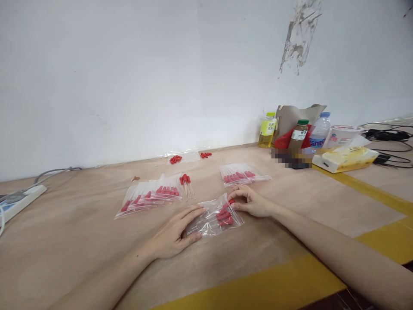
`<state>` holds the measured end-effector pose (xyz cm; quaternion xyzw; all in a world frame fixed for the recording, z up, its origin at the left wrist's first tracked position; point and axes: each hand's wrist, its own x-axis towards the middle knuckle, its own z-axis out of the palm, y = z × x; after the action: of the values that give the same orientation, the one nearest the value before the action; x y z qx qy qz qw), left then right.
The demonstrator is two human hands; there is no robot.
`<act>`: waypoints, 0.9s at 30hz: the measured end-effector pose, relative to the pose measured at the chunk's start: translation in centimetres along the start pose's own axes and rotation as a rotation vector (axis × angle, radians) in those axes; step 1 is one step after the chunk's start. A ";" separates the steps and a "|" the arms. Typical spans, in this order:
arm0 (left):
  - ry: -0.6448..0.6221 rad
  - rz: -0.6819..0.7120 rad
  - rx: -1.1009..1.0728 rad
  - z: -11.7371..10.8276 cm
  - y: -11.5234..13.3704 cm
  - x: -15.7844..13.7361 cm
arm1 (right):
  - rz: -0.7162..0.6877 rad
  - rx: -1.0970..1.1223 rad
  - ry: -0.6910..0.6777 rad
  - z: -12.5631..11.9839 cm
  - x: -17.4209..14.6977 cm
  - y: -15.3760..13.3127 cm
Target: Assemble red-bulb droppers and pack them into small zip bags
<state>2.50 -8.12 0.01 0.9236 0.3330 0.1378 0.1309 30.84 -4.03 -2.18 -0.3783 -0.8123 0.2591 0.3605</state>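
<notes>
A clear zip bag [209, 224] lies on the table with several red-tipped sticks [222, 214] inside, their red ends towards the right. My left hand [176, 231] holds the bag's left end between thumb and fingers. At the bag's right edge, with its zip strip, my right hand [247, 201] pinches the red end of one stick [231, 201]; how far its shaft reaches into the bag is hard to see. Just behind, a few loose red-tipped sticks [186, 181] lie side by side. Overlapping filled bags [150, 193] are fanned out at the left, and more filled bags [241, 174] lie beyond my right hand.
Loose red pieces [205, 155] and a bag with red pieces [176, 159] lie near the wall. Bottles [266, 131], a tissue pack [345, 159] and black cables [387, 135] stand or lie at the right. A power strip [29, 202] is at the left edge.
</notes>
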 end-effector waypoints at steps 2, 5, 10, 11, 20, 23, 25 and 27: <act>-0.005 -0.004 0.005 0.0 0.0 0.0 | -0.027 -0.047 0.003 0.6 0.3 -0.2; -0.006 -0.007 0.011 0.0 0.1 0.0 | 0.053 -0.122 0.068 1.8 0.6 -0.5; 0.002 -0.016 0.015 0.0 0.1 0.0 | 0.237 -0.156 0.190 2.5 0.7 -0.6; 0.002 -0.019 0.014 0.0 0.1 0.0 | 0.232 -0.162 0.195 2.5 0.7 -0.6; 0.013 -0.001 -0.008 0.0 0.0 0.0 | 0.210 -0.143 -0.006 1.2 0.7 -0.9; 0.014 0.011 -0.014 -0.1 0.1 0.1 | 0.216 -0.167 0.007 1.1 0.6 -0.6; 0.003 0.027 -0.014 -0.1 0.1 0.1 | 0.222 -0.197 0.107 1.0 0.6 -0.5; -0.015 0.039 -0.009 -0.1 0.1 0.1 | 0.208 -0.224 0.230 0.8 0.7 -0.5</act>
<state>2.60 -8.05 0.16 0.9302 0.3134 0.1351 0.1349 29.64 -3.92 -2.03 -0.5251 -0.7461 0.1577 0.3778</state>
